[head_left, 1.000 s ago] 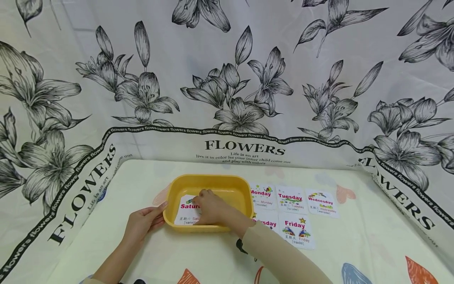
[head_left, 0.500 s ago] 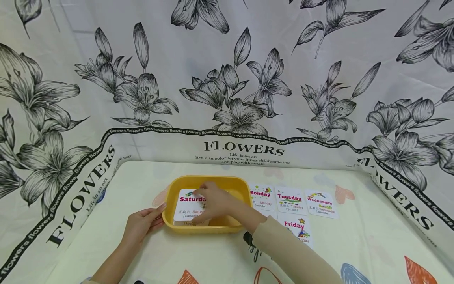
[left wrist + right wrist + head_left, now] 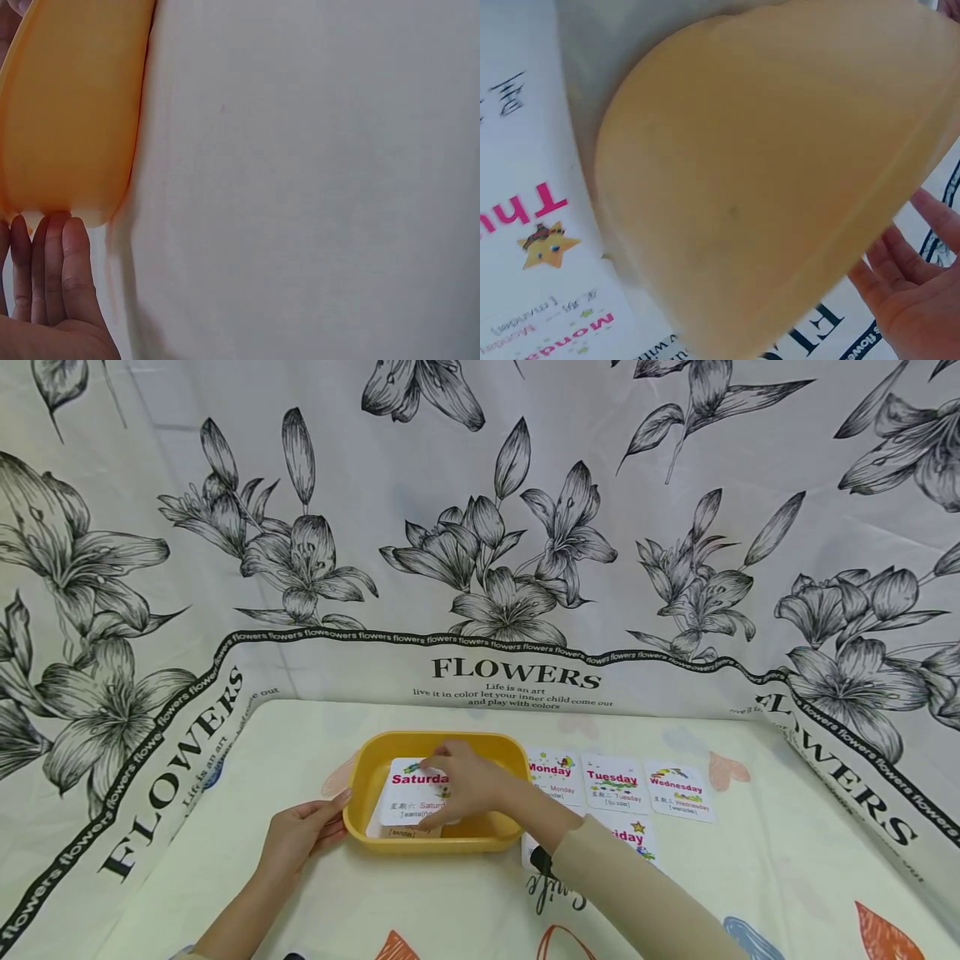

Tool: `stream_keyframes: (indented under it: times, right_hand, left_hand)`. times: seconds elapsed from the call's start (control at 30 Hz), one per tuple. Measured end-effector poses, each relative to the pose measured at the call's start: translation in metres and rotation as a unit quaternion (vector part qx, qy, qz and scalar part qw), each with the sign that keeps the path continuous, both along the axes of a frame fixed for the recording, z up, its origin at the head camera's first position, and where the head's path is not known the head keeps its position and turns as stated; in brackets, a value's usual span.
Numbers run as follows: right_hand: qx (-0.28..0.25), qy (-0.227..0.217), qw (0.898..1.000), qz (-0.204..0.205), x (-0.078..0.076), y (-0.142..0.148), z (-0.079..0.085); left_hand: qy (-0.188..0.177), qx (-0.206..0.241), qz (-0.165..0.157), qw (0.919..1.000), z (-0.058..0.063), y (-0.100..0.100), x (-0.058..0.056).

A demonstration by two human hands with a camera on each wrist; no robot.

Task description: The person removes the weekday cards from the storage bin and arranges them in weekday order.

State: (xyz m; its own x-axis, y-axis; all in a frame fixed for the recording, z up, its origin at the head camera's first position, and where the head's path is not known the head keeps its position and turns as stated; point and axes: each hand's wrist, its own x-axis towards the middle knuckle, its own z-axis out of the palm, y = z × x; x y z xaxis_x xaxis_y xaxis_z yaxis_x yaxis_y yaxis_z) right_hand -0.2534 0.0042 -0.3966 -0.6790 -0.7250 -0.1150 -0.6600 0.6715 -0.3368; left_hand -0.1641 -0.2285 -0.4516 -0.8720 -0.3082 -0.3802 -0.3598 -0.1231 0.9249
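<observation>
In the head view, my right hand point(image 3: 476, 781) pinches a white card marked Saturday point(image 3: 408, 797) between thumb and fingers, over the left half of a yellow plastic tray point(image 3: 480, 845). Its right edge is hidden by the hand. Part of another card point(image 3: 412, 832) shows beneath it in the tray. My left hand point(image 3: 303, 831) touches the tray's left end, thumb at the rim. In the left wrist view, its fingers point(image 3: 75, 262) lie straight against the tray's outer wall point(image 3: 75, 112). The right wrist view shows the tray wall point(image 3: 765, 165) and the right hand point(image 3: 915, 292) above the rim.
Right of the tray lie cards marked Monday point(image 3: 551, 768), Tuesday point(image 3: 613, 777), Wednesday point(image 3: 678, 785) and Friday point(image 3: 637, 837), the last partly behind my sleeve point(image 3: 622, 877). A Thursday card point(image 3: 525, 217) appears in the right wrist view. A flower-printed curtain point(image 3: 337, 668) stands behind the table.
The Saturday card has been lifted a little and shifted right in my right hand, uncovering more of the card beneath. My right forearm has moved right. The left hand stays at the tray.
</observation>
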Motion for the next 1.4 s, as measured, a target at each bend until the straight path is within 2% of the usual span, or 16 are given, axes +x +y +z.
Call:
stream_keyframes:
  times: [0.37,0.67,1.0,1.4]
  right_hand:
    - [-0.002,-0.029,1.0,-0.009,0.002,0.027,0.012]
    - [-0.003,-0.004,1.0,-0.003,0.001,0.058,0.02]
    - [-0.004,-0.002,0.999,-0.045,0.002,0.104,0.028]
    - [-0.024,0.004,0.998,-0.058,0.006,0.153,0.029]
  left_hand:
    - [-0.005,-0.013,-0.005,0.9999,-0.001,0.001,-0.001]
    - [-0.015,-0.02,-0.011,0.9996,-0.001,-0.001,0.001]
    - [-0.019,-0.028,-0.014,0.9993,0.0,-0.002,-0.001]
    - [-0.018,-0.032,-0.018,0.9992,-0.001,-0.001,-0.002]
